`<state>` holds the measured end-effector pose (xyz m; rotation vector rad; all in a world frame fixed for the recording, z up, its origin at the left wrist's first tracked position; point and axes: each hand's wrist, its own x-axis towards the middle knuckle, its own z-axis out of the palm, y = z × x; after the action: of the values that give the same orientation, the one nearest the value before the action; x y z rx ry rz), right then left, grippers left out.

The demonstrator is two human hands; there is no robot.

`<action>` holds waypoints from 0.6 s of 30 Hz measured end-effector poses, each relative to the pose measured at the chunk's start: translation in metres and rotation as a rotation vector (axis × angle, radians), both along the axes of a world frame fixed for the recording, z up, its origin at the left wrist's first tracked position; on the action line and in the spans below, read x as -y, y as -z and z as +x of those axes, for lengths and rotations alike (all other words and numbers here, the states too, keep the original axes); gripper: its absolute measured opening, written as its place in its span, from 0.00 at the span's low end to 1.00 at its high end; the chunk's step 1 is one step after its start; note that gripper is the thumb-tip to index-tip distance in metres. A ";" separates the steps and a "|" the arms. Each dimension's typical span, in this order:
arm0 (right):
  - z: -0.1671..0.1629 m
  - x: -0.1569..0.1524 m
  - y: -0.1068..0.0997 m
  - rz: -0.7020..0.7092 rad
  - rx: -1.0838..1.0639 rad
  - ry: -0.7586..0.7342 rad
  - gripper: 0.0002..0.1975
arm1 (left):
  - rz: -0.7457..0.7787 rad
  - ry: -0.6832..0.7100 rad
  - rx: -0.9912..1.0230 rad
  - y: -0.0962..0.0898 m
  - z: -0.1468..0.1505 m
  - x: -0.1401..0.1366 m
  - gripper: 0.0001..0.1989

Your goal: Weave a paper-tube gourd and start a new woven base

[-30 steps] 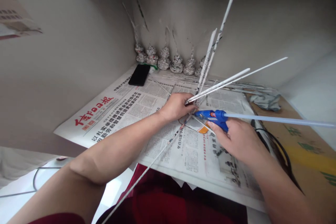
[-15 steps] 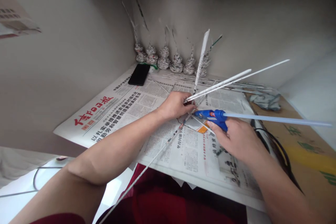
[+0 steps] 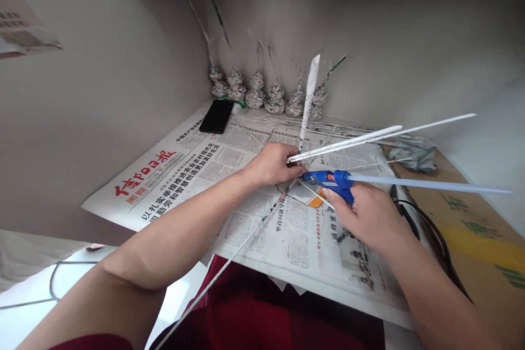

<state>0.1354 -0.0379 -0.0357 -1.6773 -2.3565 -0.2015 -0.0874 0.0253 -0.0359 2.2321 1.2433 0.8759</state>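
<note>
My left hand (image 3: 276, 164) is closed around the joined end of several rolled paper sticks (image 3: 348, 143). These fan out to the right and upward, and one long stick runs down toward my lap. In my right hand (image 3: 365, 216) is a blue hot glue gun (image 3: 332, 181), gripped by its handle, with a long translucent glue stick (image 3: 430, 184) jutting from its back. The gun's nozzle points left, close to my left fingertips; whether it touches the sticks is hidden there.
Newspaper sheets (image 3: 246, 229) cover the work surface. Several woven paper gourds (image 3: 256, 90) stand along the back wall, beside a black phone (image 3: 217, 116). Spare paper sticks lie behind my hands. At the right are a cardboard box (image 3: 463, 213), a crumpled cloth (image 3: 412, 156) and a black cable (image 3: 437, 240).
The paper sticks in my left hand have swung: those reaching right now sit lower, and the upright one has shifted slightly left. The glue gun stays almost in place.
</note>
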 end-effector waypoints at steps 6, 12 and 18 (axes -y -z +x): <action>0.001 0.000 0.001 -0.007 0.000 0.000 0.20 | -0.011 0.008 -0.029 0.001 -0.002 -0.002 0.10; -0.003 0.002 0.001 -0.048 0.011 -0.008 0.18 | -0.029 0.058 -0.013 -0.001 -0.007 -0.006 0.09; -0.007 0.004 0.002 -0.067 0.024 -0.003 0.20 | -0.069 -0.278 0.123 -0.013 -0.032 -0.021 0.11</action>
<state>0.1287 -0.0419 -0.0373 -1.7106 -2.4081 -0.1445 -0.1193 0.0464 -0.0225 1.9495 1.5233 1.0375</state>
